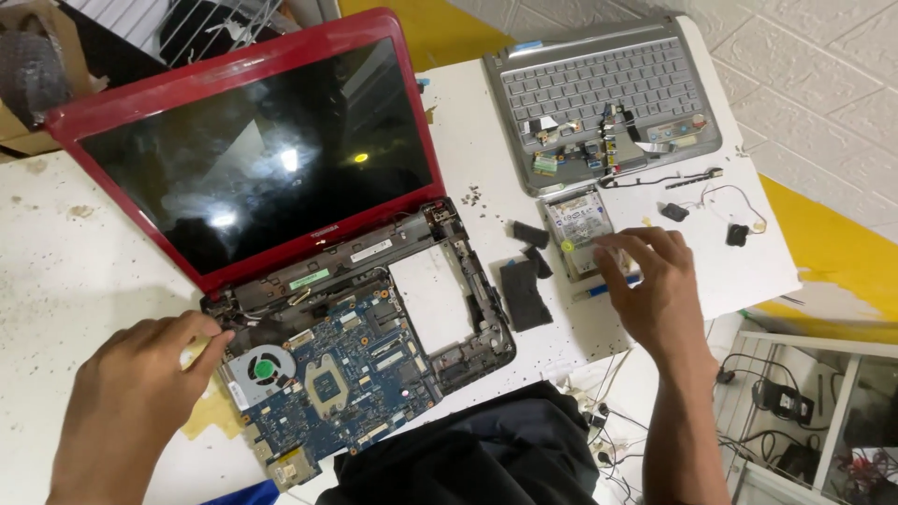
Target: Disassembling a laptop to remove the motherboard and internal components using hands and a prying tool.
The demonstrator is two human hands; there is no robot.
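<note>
- On a white, speckled worktable (65, 281), an opened red laptop (243, 140) lay with its keyboard deck removed, the blue motherboard (346, 374) exposed in the black base just in front of the person.
- At the board's near-left corner sat a round cooling fan (260, 368) with a green hub; the left hand (131, 402) rested beside it, fingers loosely curled and touching the chassis edge, gripping nothing that could be seen.
- Across the table, the right hand (655, 290) hovered with fingers spread and slack over a silver hard drive (575, 224) and a blue-handled screwdriver (608, 285); whether it touched either could not be told.
- Judged from the picture, steadying the base with one hand while the other picks up tool or part would suit the work best, with fingertips kept off the bare circuitry.
- Flat black pads (524, 290), matte and rectangular, lay between laptop and drive.
- Farther back rested a grey keyboard panel (599, 93), its palm rest strewn with small connectors and ribbon cables.
- Loose black components on thin wires (711, 201) trailed towards the table's right edge, beside a yellow-and-white wall (823, 93).
</note>
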